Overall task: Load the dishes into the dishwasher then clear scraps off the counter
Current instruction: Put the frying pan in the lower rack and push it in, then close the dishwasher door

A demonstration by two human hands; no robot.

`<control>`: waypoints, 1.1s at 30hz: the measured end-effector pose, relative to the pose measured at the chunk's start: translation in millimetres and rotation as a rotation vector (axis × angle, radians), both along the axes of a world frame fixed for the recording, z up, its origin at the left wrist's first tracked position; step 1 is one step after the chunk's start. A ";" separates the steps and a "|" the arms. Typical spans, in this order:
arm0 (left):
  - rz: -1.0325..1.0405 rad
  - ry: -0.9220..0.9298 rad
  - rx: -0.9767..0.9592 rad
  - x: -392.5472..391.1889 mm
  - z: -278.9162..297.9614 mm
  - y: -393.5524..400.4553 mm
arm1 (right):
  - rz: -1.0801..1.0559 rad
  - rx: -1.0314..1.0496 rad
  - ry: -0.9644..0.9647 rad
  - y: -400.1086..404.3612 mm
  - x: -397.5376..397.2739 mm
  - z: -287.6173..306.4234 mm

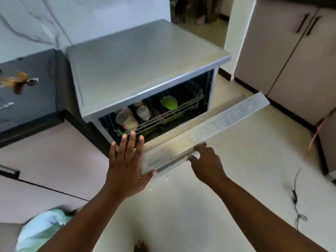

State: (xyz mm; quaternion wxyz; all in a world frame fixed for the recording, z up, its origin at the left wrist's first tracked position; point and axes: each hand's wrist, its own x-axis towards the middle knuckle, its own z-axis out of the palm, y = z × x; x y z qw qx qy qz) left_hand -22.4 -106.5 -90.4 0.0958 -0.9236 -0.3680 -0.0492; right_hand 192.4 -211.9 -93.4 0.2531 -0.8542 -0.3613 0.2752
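A: Why does the dishwasher door [205, 131] stand partly raised, with both hands at its near edge?

B: Judged from the task, loading looks finished and the door is being shut. The upper rack [163, 115] sits inside the dishwasher [145, 70], carrying upturned glasses [123, 118] toward 9 o'clock and a green bowl [169, 102] toward 12 o'clock of the opening. Something green also shows below the rack; what it is cannot be told.

A: How is the left hand [125, 164] set?

B: Fingers straight and spread, palm flat against the door's left corner, thumb hooked under the edge. It presses and steadies; it grips nothing.

A: And the right hand [207, 162]?

B: At 3 o'clock from the left hand, touching the door's front lip. Its fingers [200, 147] appear to bend over that edge, but blur hides how tightly; whether it clasps or merely lifts cannot be told.

A: Where are the scraps?

B: Brown scraps [20, 82] lie on the dark counter [36, 106] at 9 o'clock, well apart from both hands, not yet cleared.
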 end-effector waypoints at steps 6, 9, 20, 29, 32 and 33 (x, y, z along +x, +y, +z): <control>0.112 -0.020 0.078 5.8 32.6 69.8 | 0.141 0.123 -0.613 71.0 75.0 29.9; 0.179 0.057 0.074 12.8 46.1 112.5 | 0.298 0.134 -0.774 116.3 115.5 45.9; -0.064 0.098 -0.166 31.7 74.9 220.8 | 0.547 0.094 -0.729 233.9 197.2 77.1; -0.091 0.099 -0.196 31.2 72.4 230.6 | 0.446 0.325 -0.757 236.1 191.7 54.3; -0.096 0.104 -0.214 30.6 72.5 232.4 | 0.438 0.334 -0.746 236.2 188.6 56.0; -0.097 0.100 -0.226 30.3 72.7 233.0 | 0.442 0.330 -0.747 236.3 188.3 55.7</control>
